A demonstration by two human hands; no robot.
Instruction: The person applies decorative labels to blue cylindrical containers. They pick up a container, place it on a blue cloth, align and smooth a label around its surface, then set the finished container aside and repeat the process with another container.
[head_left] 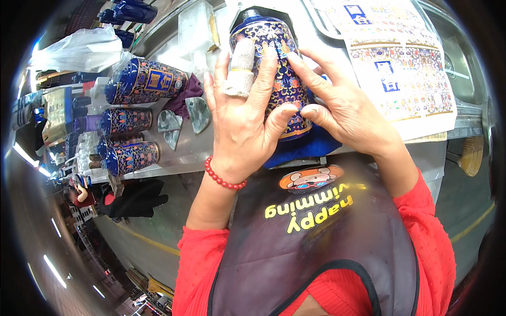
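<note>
both hands are cradling the blue patterned bottle point(279, 79), its long axis running away from her: left hand point(240, 126) flat along it, right hand point(337, 108) clasping the side.

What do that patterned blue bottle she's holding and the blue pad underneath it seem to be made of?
The dark blue bottle with gold floral pattern looks like glazed ceramic or glass: its surface is smooth and glossy, though which one I cannot tell. The blue pad under it looks like soft matte cloth or felt. Both the left hand and right hand rest on the bottle.
</note>
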